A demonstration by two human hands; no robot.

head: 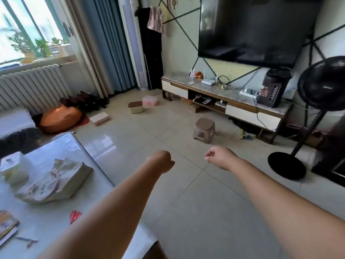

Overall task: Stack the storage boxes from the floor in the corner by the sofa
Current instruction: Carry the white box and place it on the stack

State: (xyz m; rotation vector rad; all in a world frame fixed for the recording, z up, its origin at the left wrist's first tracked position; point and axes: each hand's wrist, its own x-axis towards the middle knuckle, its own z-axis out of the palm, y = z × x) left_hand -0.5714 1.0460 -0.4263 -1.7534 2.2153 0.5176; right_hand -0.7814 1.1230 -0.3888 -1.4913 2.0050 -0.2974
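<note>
No legible writing or brand on any box; red label on water boiler [273,88] too blurred to read. Left hand [162,161] & right hand [217,157] both fisted, fingers curled in, holding nothing, over bare floor tiles, well apart from boxes. Flat white box [99,119] lay on floor just beside orange cushion [60,119]. Cream box w/ brown lid [135,107] stood near pink translucent box [150,100], both on floor off TV cabinet [235,107] left end. Brown stool [204,130] mid-floor.
</note>
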